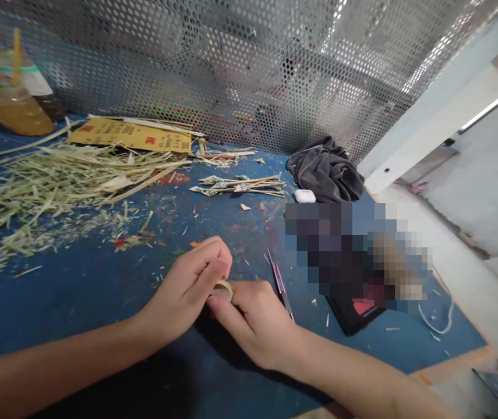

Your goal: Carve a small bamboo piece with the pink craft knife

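My left hand point(194, 285) and my right hand point(260, 317) meet low over the blue tabletop, both closed on a small pale ring point(223, 291) that looks like a roll of tape. Fingers of both hands cover most of it, so its exact kind is unclear. Just right of my right hand lies a pair of pink-purple tweezers point(278, 280). Farther back rests a small bunch of thin sticks point(240, 185) with wrapped, pointed ends.
Pale shavings point(69, 180) heap at the left, with yellow sandpaper point(130, 135) behind them. A drink cup point(21, 107) stands at the back left. A white earbud case point(304, 196) and dark cloth point(325, 169) lie right, near a blurred-out area. Perforated metal point(214, 70) borders the back.
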A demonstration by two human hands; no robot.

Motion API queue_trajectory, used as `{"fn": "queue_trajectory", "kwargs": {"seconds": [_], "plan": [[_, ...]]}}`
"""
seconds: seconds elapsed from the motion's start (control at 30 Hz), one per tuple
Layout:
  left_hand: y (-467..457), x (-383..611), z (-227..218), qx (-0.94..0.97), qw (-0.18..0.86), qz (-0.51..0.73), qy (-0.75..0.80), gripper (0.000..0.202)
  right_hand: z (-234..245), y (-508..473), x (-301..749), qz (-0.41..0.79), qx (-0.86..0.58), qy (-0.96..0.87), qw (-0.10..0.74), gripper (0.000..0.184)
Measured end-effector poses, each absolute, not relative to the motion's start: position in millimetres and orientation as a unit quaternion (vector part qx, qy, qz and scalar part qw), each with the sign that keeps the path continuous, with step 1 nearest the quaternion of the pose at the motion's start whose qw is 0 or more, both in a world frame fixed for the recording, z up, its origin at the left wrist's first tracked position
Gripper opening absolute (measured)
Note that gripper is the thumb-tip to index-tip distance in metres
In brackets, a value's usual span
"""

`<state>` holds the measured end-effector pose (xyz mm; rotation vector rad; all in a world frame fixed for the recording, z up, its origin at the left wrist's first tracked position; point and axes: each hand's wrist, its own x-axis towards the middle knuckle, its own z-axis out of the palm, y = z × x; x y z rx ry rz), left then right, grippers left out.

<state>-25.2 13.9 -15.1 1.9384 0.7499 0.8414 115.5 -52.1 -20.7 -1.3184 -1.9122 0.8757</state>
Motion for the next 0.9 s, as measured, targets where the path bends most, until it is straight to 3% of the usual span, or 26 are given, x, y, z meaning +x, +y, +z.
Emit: {"fn": "queue_trajectory", "kwargs": {"seconds": [0.23,0.43,0.5,0.9], "plan": [[27.3,-32.9,-20.7,0.897,0.307,0.250,0.196,0.056,-21.3,-50.9,122.5,0.375,-0.501,-0.681,0.381,0.034],[24.7,-32.6,-8.0,0.825,0.434,0.164,0.321,0.060,-19.7,-50.7,123.5,0.571,-0.437,-0.593,0.362,0.030],[23.6,-32.9,-4.8,0.817,0.433,0.164,0.343,0.058,-21.8,-50.0,123.5,0.610,-0.437,-0.564,0.345,0.028],[14.6,-44.1,-2.0,0.916,0.200,0.282,0.206,0.065,-26.3,-56.0,121.1,0.677,-0.390,-0.534,0.324,0.029]]}}
